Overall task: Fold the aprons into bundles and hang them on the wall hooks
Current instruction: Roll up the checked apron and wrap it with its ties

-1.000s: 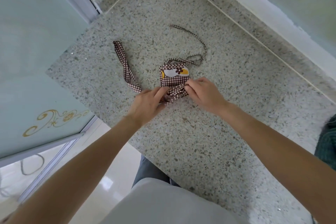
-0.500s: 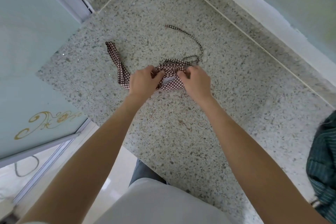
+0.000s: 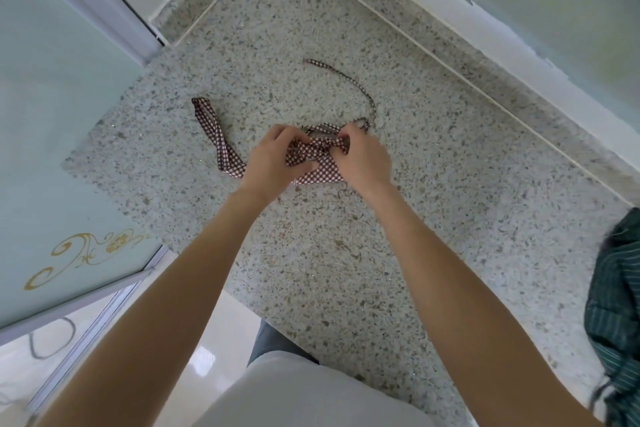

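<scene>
Gripping the checked apron bundle (image 3: 317,166) from both sides, the left hand (image 3: 273,163) and right hand (image 3: 363,163) work at mid-counter (image 3: 311,270). Left fingers (image 3: 294,135) curl over the bundle's left end and clench a band of checked fabric; right fingers (image 3: 346,135) pinch the gathered cloth at the upper right corner. Bundle lies flat on the speckled stone. Wide strap (image 3: 216,135) trails left from under the left hand; thin strap (image 3: 349,80) arcs away behind the right hand (free end lying loose on the stone). Green striped cloth (image 3: 613,305) sits at the counter's right edge, well apart.
</scene>
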A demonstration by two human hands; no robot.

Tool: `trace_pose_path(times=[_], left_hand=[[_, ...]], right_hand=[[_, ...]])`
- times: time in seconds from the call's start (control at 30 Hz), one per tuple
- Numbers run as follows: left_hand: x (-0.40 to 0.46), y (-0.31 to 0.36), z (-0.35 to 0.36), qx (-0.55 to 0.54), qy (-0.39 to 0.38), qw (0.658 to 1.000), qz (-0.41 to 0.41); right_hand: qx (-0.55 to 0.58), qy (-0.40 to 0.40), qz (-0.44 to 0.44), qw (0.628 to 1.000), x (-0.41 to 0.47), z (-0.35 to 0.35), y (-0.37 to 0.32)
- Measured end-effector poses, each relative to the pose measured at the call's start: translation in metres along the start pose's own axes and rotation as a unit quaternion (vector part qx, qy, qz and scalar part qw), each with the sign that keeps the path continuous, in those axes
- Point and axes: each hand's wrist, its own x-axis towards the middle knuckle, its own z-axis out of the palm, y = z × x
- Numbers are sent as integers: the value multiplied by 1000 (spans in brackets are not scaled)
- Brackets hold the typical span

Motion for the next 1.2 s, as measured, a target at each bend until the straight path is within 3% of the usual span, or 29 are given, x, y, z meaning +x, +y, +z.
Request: trace_pose_path(times=[0.13,0.3,0.57,0.77,0.87,0.97,1.2], left_hand=[[-6,-2,3,26,-48,998,-12],[-37,3,10,27,-21,999,-39],[-29,22,3,55,-120,987,-93],[-24,27,-4,71,-169,982,-47],[-32,21,-1,97,-135,986,14],[-42,16,2,13,-101,994,47],[-47,-1,8,-9,-101,990,102]], right_hand=[[-8,-10,-16,1000,-20,1,9],[18,7,-55,998,-59,14,21],[58,25,-107,992,-73,15,33],[46,18,-121,991,-71,8,38],[37,7,-112,993,-69,7,39],[32,4,-113,993,-69,8,38],[41,-9,-109,993,-70,10,39]])
